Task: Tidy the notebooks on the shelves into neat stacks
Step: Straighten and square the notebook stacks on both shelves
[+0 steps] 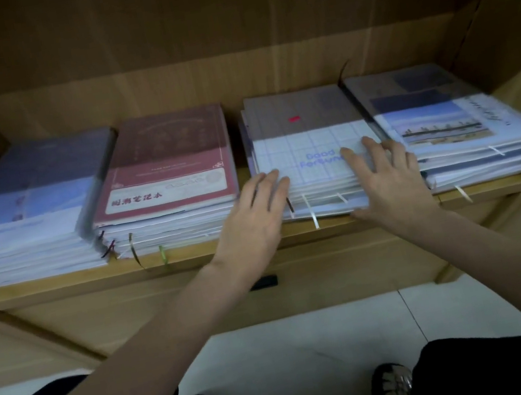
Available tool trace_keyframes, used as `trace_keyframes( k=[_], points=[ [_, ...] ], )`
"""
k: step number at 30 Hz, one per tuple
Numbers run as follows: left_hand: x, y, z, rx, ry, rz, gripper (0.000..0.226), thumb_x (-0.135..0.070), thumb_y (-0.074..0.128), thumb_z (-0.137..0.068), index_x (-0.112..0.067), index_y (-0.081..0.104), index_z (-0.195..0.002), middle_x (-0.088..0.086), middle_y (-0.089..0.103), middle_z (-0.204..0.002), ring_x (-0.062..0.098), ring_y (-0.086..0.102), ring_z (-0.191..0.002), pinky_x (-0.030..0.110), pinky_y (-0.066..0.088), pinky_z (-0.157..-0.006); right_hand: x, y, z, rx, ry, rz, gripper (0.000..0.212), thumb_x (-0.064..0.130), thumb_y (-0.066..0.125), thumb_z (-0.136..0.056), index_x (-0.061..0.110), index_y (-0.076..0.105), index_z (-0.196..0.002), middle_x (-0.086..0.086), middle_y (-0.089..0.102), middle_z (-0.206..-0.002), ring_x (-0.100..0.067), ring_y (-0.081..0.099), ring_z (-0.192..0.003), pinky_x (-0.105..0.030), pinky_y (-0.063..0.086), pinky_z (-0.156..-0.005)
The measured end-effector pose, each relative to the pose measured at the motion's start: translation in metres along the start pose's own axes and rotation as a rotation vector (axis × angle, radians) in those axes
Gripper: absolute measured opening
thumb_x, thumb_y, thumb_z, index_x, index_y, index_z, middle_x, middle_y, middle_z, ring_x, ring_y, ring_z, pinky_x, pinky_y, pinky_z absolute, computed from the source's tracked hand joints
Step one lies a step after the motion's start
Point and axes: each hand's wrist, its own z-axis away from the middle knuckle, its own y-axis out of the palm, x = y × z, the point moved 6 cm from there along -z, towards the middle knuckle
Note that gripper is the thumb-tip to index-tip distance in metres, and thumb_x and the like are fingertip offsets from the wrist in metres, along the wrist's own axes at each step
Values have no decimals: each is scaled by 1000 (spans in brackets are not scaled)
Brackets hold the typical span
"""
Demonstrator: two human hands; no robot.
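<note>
Several stacks of notebooks lie side by side on a wooden shelf point(69, 283). From the left: a blue stack point(21, 211), a dark red stack point(169, 164), a white grid-patterned stack reading "Good Fortune" point(308, 140), and a stack with a landscape photo cover point(446, 115). My left hand point(256, 219) presses flat against the front left corner of the grid stack. My right hand point(385, 182) lies spread on that stack's top and front right edge. Both hands have their fingers apart and grip nothing.
Ribbon bookmarks point(136, 250) hang over the shelf's front edge. The shelf's wooden side walls point(500, 26) close in left and right. Below is a drawer front with a dark handle point(263, 282), then white floor tiles point(299, 347) and my shoes.
</note>
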Motion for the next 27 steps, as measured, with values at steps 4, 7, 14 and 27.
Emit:
trace_keyframes(
  k=[4, 7, 14, 27],
  points=[
    [2, 3, 23, 119, -256, 416, 80, -8, 54, -89, -10, 2, -149, 9, -5, -157, 21, 24, -140, 17, 36, -99, -7, -1, 3, 97, 101, -76, 105, 45, 74, -73, 19, 6, -149, -21, 6, -151, -39, 17, -133, -47, 22, -110],
    [0, 9, 30, 140, -384, 640, 83, -14, 52, -93, -18, -11, -148, -2, -8, -157, 16, 33, -136, 12, 35, -92, -13, -10, 8, 65, 162, -258, 108, 37, 77, -73, 17, 4, -149, -19, 17, -146, -35, 23, -130, -44, 29, -107],
    [7, 26, 13, 259, -631, 1017, 86, -11, 61, -87, -12, 2, -149, 3, 29, -150, 17, 32, -136, 18, 25, -103, -40, -23, 28, -29, 226, -423, 61, 11, 67, -83, 0, 34, -133, -18, 58, -105, -35, 59, -92, -38, 46, -68],
    [17, 39, 22, 233, -850, 1318, 59, 0, 64, -80, -21, 46, -132, -10, 58, -116, 9, 53, -110, 22, 39, -92, -26, 45, 25, 226, 614, -1496, 55, -7, 71, -75, 8, 43, -121, -9, 58, -123, -25, 54, -116, -43, 40, -105]
  ],
)
